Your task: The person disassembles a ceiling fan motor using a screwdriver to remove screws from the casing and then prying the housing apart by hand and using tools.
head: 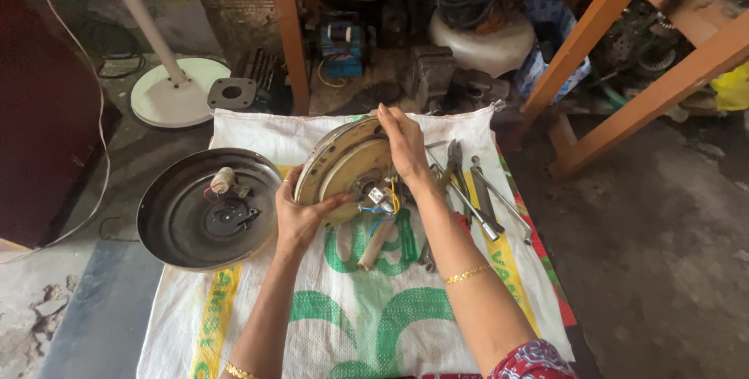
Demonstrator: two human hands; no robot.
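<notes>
Over the sack (257,141), both hands (300,219) tilt the motor disc (343,164) on edge.

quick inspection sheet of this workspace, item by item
surface: white woven sack with green and yellow print, spread on a concrete floor
job's things: round tan motor disc held tilted on edge, coloured wires at its hub
clutter: dark round pan-shaped cover to the left; pliers, metal wrenches and screwdrivers on the sack
hands: left hand under the disc's lower rim; right hand gripping its top edge
cables: white cord along the left floor
surroundings: white fan stand base, orange wooden frame, motor parts behind
</notes>
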